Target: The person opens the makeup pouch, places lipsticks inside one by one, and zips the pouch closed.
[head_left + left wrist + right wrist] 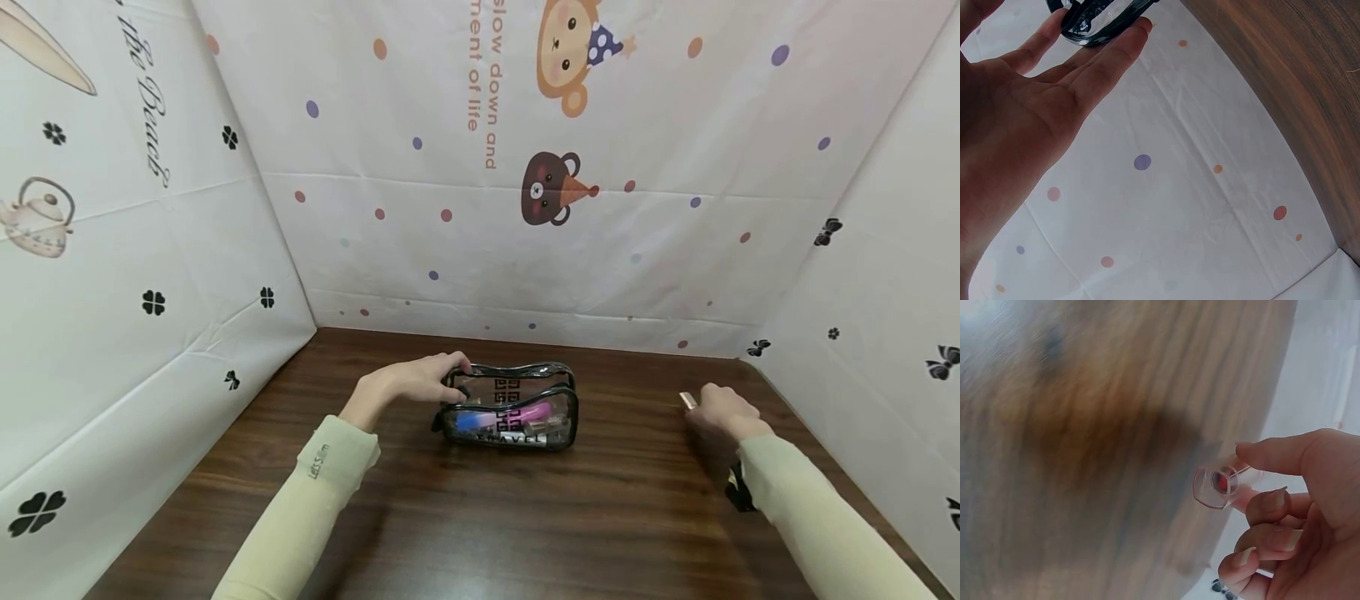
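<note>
Clear pouch point(480, 408), lower centre of the frame: open-topped, rim touched by the left hand point(416, 379), fingers loosely extended. Blue and pink contents point(534, 412) are already enclosed. Left outside, lower right: small clear tube point(687, 401), pinched by the right hand point(727, 410).
</note>
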`<state>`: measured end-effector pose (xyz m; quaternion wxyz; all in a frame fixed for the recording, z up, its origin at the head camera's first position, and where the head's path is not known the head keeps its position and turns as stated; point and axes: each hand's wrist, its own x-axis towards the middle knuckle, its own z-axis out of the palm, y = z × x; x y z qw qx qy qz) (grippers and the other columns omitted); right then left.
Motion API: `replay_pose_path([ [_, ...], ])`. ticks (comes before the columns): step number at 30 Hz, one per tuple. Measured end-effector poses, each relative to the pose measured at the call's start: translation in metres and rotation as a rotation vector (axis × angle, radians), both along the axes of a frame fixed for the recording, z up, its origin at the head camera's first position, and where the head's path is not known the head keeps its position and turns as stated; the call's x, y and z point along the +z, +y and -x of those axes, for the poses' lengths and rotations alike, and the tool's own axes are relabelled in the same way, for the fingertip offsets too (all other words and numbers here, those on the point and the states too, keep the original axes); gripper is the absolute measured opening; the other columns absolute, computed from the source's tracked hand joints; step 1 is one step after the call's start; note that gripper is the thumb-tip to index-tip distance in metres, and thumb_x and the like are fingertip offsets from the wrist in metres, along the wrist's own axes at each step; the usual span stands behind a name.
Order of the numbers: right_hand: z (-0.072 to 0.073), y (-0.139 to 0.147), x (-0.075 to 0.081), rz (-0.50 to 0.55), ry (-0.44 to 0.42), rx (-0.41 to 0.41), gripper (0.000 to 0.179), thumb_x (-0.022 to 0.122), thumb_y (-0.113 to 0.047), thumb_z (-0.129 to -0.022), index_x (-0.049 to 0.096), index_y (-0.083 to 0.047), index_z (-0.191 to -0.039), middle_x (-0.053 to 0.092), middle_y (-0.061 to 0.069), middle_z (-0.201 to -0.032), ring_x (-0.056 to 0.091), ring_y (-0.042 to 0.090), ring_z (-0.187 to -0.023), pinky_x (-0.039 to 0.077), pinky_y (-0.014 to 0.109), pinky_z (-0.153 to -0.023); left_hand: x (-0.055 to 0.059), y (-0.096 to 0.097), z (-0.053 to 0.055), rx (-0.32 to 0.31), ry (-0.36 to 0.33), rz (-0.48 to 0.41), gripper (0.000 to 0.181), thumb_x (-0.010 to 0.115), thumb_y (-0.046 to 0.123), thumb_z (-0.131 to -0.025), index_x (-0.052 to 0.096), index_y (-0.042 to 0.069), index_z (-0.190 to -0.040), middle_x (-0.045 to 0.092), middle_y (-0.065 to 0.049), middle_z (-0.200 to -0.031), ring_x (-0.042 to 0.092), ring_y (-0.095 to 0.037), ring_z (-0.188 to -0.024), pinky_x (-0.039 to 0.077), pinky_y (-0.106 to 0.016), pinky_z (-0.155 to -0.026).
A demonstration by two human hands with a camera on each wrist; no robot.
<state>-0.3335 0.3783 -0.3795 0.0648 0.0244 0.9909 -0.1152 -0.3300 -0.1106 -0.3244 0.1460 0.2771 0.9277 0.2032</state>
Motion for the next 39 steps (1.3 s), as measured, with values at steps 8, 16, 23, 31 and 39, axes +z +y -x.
replay_pose_path([
  [8, 0.005, -0.021, 0.013, -0.014, 0.011, 0.013, 0.025, 0.054, -0.026, -0.090, 0.055, -0.003, -0.080, 0.056, 0.008, -0.068, 0.051, 0.021, -0.059, 0.037, 0.035, -0.053, 0.000, -0.001, 0.001, -0.013, -0.002, -0.006, 0.042, 0.060, 0.029, -0.096, 0.044, 0.015, -0.132, 0.051, -0.014, -0.130, 0.050, -0.021, -0.108, 0.043, -0.042, -0.091],
  [16, 0.008, -0.032, 0.016, 0.000, 0.036, 0.056, 0.028, 0.055, -0.027, -0.090, 0.055, -0.009, -0.067, 0.052, 0.002, -0.058, 0.048, 0.016, -0.052, 0.036, 0.031, -0.049, -0.001, 0.000, 0.001, -0.014, 0.000, 0.004, 0.042, 0.060, 0.029, -0.096, 0.044, 0.015, -0.132, 0.050, -0.015, -0.133, 0.050, -0.021, -0.110, 0.043, -0.042, -0.092],
  [23, 0.013, -0.040, 0.029, 0.011, 0.067, 0.104, 0.031, 0.055, -0.026, -0.091, 0.052, -0.012, -0.063, 0.047, -0.002, -0.052, 0.042, 0.013, -0.048, 0.033, 0.030, -0.046, 0.000, 0.000, 0.002, -0.014, 0.001, 0.000, 0.041, 0.060, 0.029, -0.096, 0.045, 0.014, -0.131, 0.054, -0.012, -0.123, 0.051, -0.020, -0.102, 0.043, -0.040, -0.087],
  [31, 0.018, -0.056, 0.040, -0.001, 0.115, 0.151, 0.039, 0.059, -0.028, -0.090, 0.052, -0.016, -0.054, 0.044, -0.006, -0.046, 0.036, 0.009, -0.044, 0.029, 0.027, -0.044, 0.000, 0.000, 0.002, -0.013, -0.001, 0.002, 0.041, 0.061, 0.029, -0.095, 0.045, 0.015, -0.131, 0.054, -0.011, -0.117, 0.050, -0.019, -0.097, 0.042, -0.038, -0.083],
  [39, 0.018, -0.074, 0.048, 0.031, 0.123, 0.213, 0.039, 0.059, -0.029, -0.092, 0.059, -0.012, -0.057, 0.046, -0.006, -0.046, 0.034, 0.008, -0.043, 0.028, 0.025, -0.044, 0.001, 0.001, 0.001, -0.007, -0.002, 0.009, 0.041, 0.060, 0.029, -0.096, 0.044, 0.016, -0.132, 0.053, -0.009, -0.120, 0.050, -0.019, -0.099, 0.042, -0.039, -0.084],
])
